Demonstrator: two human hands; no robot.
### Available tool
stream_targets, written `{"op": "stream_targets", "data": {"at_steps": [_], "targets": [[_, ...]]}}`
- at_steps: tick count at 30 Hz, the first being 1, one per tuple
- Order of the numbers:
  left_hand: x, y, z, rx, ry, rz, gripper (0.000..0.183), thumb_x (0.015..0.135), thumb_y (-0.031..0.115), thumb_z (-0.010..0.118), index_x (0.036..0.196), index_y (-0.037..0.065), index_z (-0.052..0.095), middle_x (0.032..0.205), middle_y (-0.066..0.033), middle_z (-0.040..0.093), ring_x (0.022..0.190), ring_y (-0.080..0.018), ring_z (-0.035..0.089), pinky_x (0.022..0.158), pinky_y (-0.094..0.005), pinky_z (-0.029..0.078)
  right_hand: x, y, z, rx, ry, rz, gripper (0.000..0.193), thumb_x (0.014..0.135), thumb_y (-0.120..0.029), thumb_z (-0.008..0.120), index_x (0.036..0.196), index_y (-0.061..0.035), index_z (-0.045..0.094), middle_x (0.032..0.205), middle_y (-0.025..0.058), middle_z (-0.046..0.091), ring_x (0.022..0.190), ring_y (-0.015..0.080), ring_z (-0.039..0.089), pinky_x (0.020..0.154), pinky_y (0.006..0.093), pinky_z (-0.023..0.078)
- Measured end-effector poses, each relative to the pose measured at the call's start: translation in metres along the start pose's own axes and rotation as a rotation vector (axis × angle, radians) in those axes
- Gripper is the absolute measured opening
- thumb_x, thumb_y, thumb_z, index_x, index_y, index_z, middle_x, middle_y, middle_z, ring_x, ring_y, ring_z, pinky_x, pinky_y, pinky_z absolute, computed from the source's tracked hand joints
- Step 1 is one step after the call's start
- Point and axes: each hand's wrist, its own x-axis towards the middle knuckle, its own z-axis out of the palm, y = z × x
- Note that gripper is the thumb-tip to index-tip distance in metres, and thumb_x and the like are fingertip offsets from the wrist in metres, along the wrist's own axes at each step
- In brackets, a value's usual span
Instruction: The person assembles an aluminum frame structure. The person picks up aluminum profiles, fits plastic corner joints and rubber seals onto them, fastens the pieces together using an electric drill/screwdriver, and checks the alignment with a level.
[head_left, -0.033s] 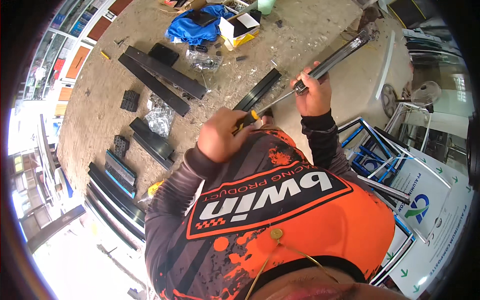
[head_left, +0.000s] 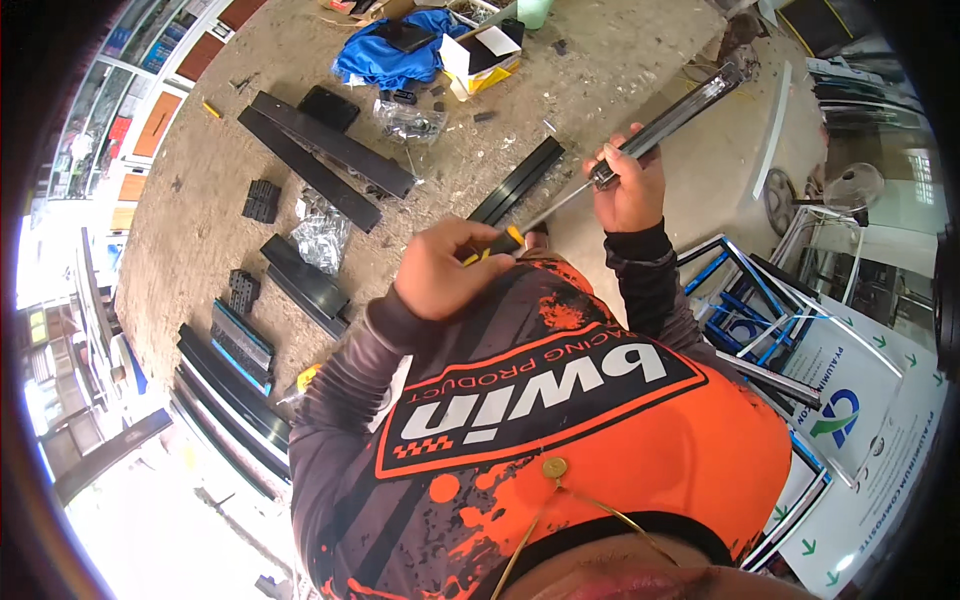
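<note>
My left hand [head_left: 449,268] is closed around the black-and-yellow handle of a screwdriver [head_left: 508,241], thumb and fingers along its sides. The screwdriver's shaft points up and right, its tip at the near end of a long dark profile [head_left: 680,116]. That end looks small and dark, so I cannot tell exactly what the tip sits on. My right hand [head_left: 630,188] is wrapped around the profile near this end and holds it slanted, its far end away to the upper right. Beyond my left hand, another black profile [head_left: 518,180] lies on the floor.
Black profiles [head_left: 310,165] lie on the floor to the left, with clear plastic bags [head_left: 320,240] of small parts nearby. At the back are a blue cloth [head_left: 385,55] and an open box [head_left: 482,60]. White and blue frames [head_left: 740,300] and a printed sheet [head_left: 870,400] stand at right.
My left hand's fingers have shifted and loosened slightly around the screwdriver handle, and the handle looks turned a little. My right hand and the profile are almost where they were.
</note>
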Motion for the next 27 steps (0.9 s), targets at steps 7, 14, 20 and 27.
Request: {"op": "stream_targets", "data": {"at_steps": [7, 14, 20, 27], "targets": [[0.009, 0.001, 0.002, -0.389, -0.242, -0.328, 0.028, 0.099, 0.023, 0.050, 0.101, -0.002, 0.063, 0.073, -0.0049, 0.061, 0.064, -0.0113, 0.057, 0.060, -0.0259, 0.047, 0.001, -0.003, -0.009, 0.030, -0.041, 0.009, 0.048, 0.079, 0.002, 0.060, 0.121, -0.0125, 0.042, 0.098, 0.0045, 0.050, 0.083, 0.0179, 0.054, 0.073, 0.0400, 0.048], [0.003, 0.030, 0.011, 0.137, 0.008, 0.141, 0.026, 0.098, 0.020, 0.054, 0.106, -0.003, 0.061, 0.075, 0.0001, 0.060, 0.069, -0.0085, 0.056, 0.063, -0.0257, 0.046, 0.001, -0.009, -0.013, 0.093, -0.142, 0.042, 0.047, 0.080, 0.003, 0.058, 0.122, -0.0144, 0.045, 0.100, 0.0034, 0.050, 0.084, 0.0173, 0.052, 0.074, 0.0391, 0.045], [0.008, 0.014, 0.000, -0.718, -0.326, -0.514, 0.032, 0.089, 0.016, 0.066, 0.114, -0.003, 0.059, 0.087, -0.0055, 0.066, 0.065, -0.0110, 0.061, 0.058, -0.0222, 0.048, 0.005, -0.007, -0.013, 0.041, -0.107, 0.035, 0.048, 0.079, 0.003, 0.059, 0.122, -0.0151, 0.044, 0.101, 0.0034, 0.050, 0.084, 0.0169, 0.052, 0.073, 0.0394, 0.046], [0.023, 0.019, 0.013, -0.065, -0.144, -0.110, 0.024, 0.091, 0.018, 0.062, 0.107, -0.001, 0.059, 0.087, -0.0064, 0.064, 0.062, -0.0097, 0.060, 0.052, -0.0212, 0.049, 0.020, -0.001, -0.026, 0.089, -0.124, 0.015, 0.050, 0.079, 0.001, 0.061, 0.122, -0.0073, 0.038, 0.099, 0.0066, 0.050, 0.081, 0.0204, 0.058, 0.072, 0.0415, 0.054]]}}
